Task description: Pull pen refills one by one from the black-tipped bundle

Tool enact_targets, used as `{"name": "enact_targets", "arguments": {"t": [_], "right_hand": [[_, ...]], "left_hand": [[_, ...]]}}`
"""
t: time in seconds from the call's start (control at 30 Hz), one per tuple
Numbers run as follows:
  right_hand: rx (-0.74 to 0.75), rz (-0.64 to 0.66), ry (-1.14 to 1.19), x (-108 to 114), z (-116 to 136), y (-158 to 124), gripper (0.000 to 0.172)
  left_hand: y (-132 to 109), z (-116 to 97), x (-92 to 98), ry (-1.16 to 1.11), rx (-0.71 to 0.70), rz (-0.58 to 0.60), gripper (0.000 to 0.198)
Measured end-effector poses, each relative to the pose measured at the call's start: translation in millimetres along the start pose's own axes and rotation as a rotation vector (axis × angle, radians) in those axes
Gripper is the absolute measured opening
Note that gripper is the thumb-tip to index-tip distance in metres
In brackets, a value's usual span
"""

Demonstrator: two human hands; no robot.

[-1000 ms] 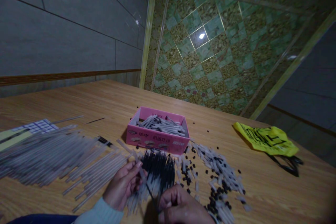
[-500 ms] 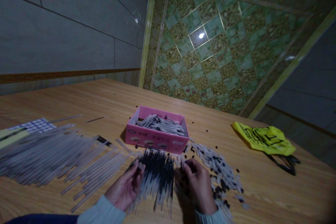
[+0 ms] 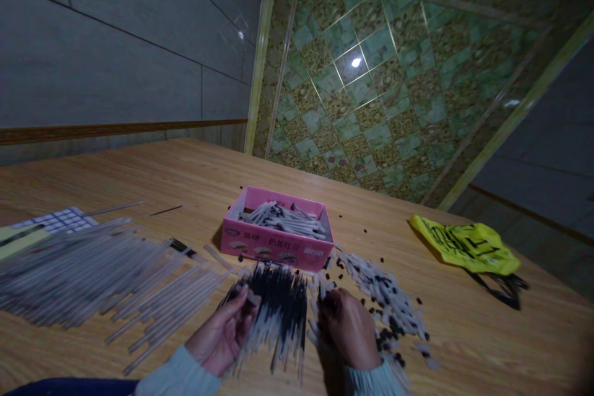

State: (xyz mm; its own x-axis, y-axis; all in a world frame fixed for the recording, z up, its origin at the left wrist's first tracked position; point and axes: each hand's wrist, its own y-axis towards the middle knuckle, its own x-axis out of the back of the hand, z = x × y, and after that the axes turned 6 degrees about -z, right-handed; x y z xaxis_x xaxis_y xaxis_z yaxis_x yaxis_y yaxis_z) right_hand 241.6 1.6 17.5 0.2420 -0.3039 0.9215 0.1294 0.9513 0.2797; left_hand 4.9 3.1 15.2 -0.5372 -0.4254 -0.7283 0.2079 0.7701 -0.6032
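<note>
My left hand (image 3: 225, 328) is closed, pinching a small whitish cap-like piece (image 3: 253, 298) between thumb and fingers. Beside it lies a dense bundle of thin sticks (image 3: 281, 303), black at the far end and clear nearer me, like pen refills. My right hand (image 3: 350, 329) is on the bundle's right side, fingers bent together and pointing down among small white pieces; whatever they grip is hidden. Beyond both hands stands a pink box (image 3: 278, 246) holding many short white sticks with dark ends (image 3: 288, 221).
Long clear tubes (image 3: 78, 272) spread over the left of the wooden table (image 3: 171, 167), near a checked cloth or paper (image 3: 69, 219). White caps (image 3: 385, 284) and black plugs (image 3: 396, 325) lie scattered at the right. Farther right is a yellow bag (image 3: 468, 244) with black handles.
My right hand has turned and its fingers have curled down toward the small white pieces. My left hand has barely moved, with the whitish piece tilted a little differently.
</note>
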Motion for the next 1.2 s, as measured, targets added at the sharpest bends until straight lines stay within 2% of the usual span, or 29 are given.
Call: {"name": "enact_targets", "arguments": {"t": [0.2, 0.3, 0.37, 0.43, 0.53, 0.57, 0.63, 0.83, 1.03, 1.2], "right_hand": [[0.027, 0.034, -0.008, 1.3, -9.8, -0.7, 0.019], [0.023, 0.028, 0.0, 1.4, -6.7, -1.1, 0.016], [0.029, 0.017, 0.077, 2.4, 0.8, -2.3, 0.016], [0.024, 0.019, 0.376, 2.1, 13.5, -5.7, 0.014], [-0.026, 0.082, 1.038, -2.8, 37.9, -15.1, 0.01], [-0.053, 0.114, 1.17, -4.9, 45.5, -18.7, 0.013], [-0.105, 0.141, 1.293, -8.4, 57.1, -24.8, 0.016], [-0.127, 0.039, 1.291, -12.9, 63.4, -30.9, 0.016], [-0.165, 0.068, 1.328, -23.7, 61.9, -32.6, 0.012], [-0.156, 0.056, 1.281, -21.5, 62.5, -33.9, 0.01]], "left_hand": [[-1.5, -0.7, -2.2, 0.021, -0.004, -0.021, 0.016], [-1.3, -0.4, -3.5, 0.044, -0.017, -0.031, 0.015], [-1.4, 1.1, -3.5, 0.106, -0.083, -0.039, 0.011], [-2.0, 3.2, -3.3, 0.218, -0.193, -0.01, 0.004], [-4.5, 5.2, -3.8, 0.363, -0.342, 0.05, 0.014], [-5.6, 5.4, -4.3, 0.391, -0.369, 0.054, 0.019], [-7.6, 5.4, -5.3, 0.424, -0.397, 0.04, 0.026], [-8.9, 6.9, -5.3, 0.463, -0.398, 0.051, 0.031], [-10.5, 9.3, -6.5, 0.469, -0.391, 0.066, 0.029], [-10.0, 9.6, -7.9, 0.465, -0.389, 0.054, 0.033]]}}
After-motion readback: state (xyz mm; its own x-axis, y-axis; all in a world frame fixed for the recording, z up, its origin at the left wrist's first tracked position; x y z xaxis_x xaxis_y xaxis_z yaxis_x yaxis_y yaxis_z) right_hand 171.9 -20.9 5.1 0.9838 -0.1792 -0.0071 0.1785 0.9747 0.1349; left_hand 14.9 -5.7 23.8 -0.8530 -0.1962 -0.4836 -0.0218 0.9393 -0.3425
